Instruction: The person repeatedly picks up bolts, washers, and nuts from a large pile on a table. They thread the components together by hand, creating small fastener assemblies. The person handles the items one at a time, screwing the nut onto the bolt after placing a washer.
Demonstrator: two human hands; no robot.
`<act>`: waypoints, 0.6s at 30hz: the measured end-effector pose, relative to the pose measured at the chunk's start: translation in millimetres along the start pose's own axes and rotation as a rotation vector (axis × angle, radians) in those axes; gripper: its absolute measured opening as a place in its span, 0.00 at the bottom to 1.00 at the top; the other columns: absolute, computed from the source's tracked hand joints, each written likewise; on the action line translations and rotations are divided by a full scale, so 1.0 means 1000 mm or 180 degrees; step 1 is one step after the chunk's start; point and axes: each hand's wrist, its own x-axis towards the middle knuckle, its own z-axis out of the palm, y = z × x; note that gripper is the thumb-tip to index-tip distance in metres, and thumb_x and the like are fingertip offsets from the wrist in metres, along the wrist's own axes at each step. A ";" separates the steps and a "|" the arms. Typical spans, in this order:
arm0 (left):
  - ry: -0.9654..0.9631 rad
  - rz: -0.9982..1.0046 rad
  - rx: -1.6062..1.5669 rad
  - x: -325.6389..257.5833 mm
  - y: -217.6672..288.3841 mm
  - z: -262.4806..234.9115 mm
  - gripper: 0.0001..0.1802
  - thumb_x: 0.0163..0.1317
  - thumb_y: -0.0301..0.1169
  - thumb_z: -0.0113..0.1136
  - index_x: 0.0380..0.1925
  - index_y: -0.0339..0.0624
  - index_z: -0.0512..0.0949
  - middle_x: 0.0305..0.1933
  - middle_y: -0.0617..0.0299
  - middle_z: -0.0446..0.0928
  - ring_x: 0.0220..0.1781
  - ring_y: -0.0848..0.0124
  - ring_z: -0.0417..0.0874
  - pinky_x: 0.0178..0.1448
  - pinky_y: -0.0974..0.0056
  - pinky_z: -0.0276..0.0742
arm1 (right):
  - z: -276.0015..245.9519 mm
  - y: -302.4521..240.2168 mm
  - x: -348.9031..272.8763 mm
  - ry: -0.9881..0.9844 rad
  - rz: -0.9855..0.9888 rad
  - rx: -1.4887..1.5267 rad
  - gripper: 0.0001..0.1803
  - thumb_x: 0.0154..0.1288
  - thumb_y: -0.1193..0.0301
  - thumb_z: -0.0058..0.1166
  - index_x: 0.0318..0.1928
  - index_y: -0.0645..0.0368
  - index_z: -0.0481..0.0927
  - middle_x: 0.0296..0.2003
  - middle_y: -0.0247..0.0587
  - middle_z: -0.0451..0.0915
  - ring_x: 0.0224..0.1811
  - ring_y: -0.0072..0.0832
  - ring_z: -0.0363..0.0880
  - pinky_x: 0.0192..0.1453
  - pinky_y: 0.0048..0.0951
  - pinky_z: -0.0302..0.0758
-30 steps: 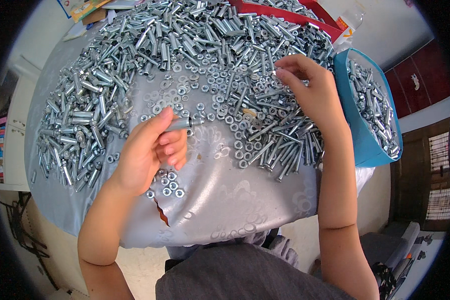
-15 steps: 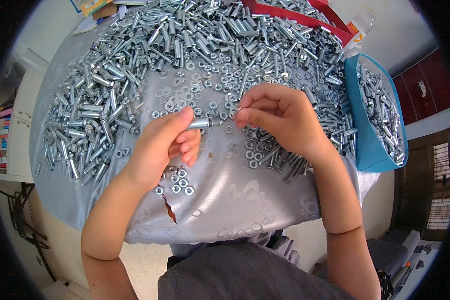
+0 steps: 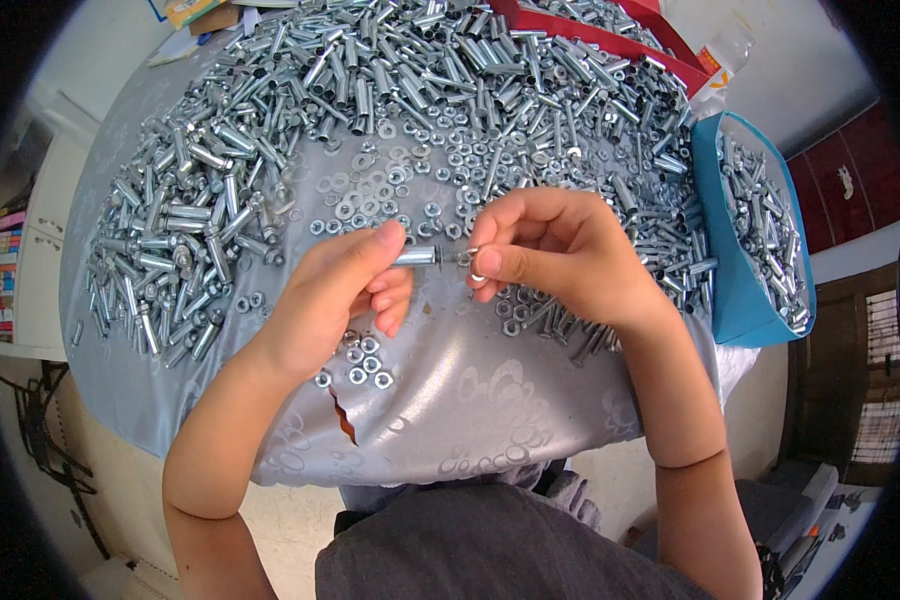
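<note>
My left hand (image 3: 342,285) is closed around a silver sleeve anchor bolt (image 3: 417,257), its threaded end pointing right. At that end my right hand (image 3: 568,262) pinches a small silver ring-shaped piece (image 3: 477,270) between thumb and fingers. Whether it is a nut or a washer is hard to tell, as the fingertips partly cover it. The piece meets the tip of the thread. Loose hex nuts (image 3: 371,363) lie below my left wrist, and flat washers (image 3: 345,209) are scattered beyond my hands. Long thin bolts (image 3: 592,343) lie under my right wrist.
A large heap of metal sleeves (image 3: 400,80) spreads over the far side of the grey tablecloth (image 3: 490,400). Assembled anchors (image 3: 175,240) are piled at left. A blue bin (image 3: 708,190) full of bolts stands at right, a red tray (image 3: 590,42) at the far right.
My right hand has moved slightly down, bringing the ring-shaped piece to the bolt's threaded end. My left hand and the bolt have shifted a little to the right.
</note>
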 end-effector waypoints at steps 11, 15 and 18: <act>-0.0151 -0.0199 -0.0139 -0.002 0.004 0.001 0.23 0.64 0.48 0.40 0.15 0.46 0.58 0.17 0.66 0.61 0.21 0.74 0.66 0.30 0.71 0.63 | 0.002 0.002 0.001 -0.0034 0.0150 0.0007 0.06 0.56 0.77 0.55 0.34 0.66 0.74 0.28 0.36 0.76 0.28 0.20 0.75 0.34 0.18 0.72; -0.0351 -0.0240 -0.0351 0.000 0.004 -0.001 0.24 0.64 0.48 0.39 0.14 0.47 0.56 0.15 0.67 0.58 0.19 0.73 0.65 0.28 0.69 0.64 | 0.003 0.005 0.001 -0.0031 0.0009 -0.0069 0.06 0.56 0.76 0.55 0.33 0.65 0.74 0.28 0.33 0.76 0.30 0.17 0.74 0.36 0.18 0.70; -0.0381 -0.0230 -0.0440 0.000 0.003 0.001 0.24 0.64 0.48 0.38 0.13 0.48 0.55 0.14 0.67 0.57 0.18 0.72 0.63 0.27 0.68 0.64 | 0.004 0.009 0.001 -0.0005 -0.0221 -0.0171 0.06 0.56 0.75 0.56 0.33 0.65 0.75 0.28 0.32 0.76 0.31 0.16 0.73 0.37 0.17 0.69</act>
